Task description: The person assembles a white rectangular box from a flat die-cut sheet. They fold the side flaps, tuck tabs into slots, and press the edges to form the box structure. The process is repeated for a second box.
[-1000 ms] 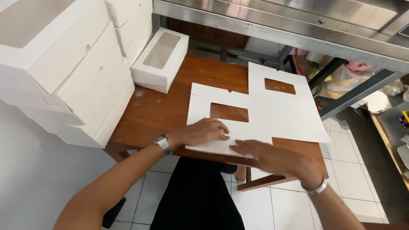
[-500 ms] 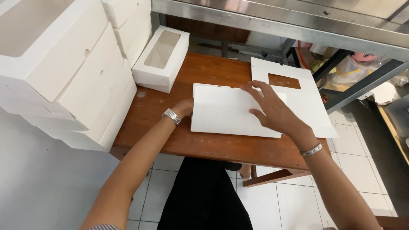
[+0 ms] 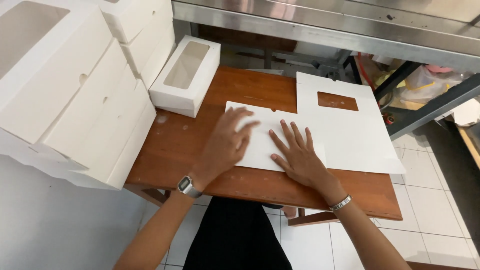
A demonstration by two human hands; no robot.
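Big stack of finished white cardboard window boxes (image 3: 75, 90) fills the nine to eleven o'clock side, leaning over the edge of the brown wooden tabletop (image 3: 200, 150); a steel bench frame (image 3: 325, 30) runs across twelve o'clock; white floor tiles (image 3: 430, 200) show at four o'clock. On the tabletop, at two o'clock from the hands, a flat white die-cut cardboard sheet with a rectangular window hole (image 3: 345, 135) lies spread out; overlapping its near-left edge is the folded white cardboard box blank (image 3: 260, 135), dead centre, lying flat under both hands. One assembled white window box (image 3: 186, 75) sits alone at eleven o'clock, touching the stack. Left hand (image 3: 227, 142) is pressed palm-down on the blank's left half, fingers spread but blurred; right hand (image 3: 297, 155) lies flat just beside it at three o'clock, fingers fanned wide, gripping nothing. A silver square wristwatch (image 3: 187, 186) rides the left wrist; a thin metal bracelet (image 3: 341, 203) circles the right.
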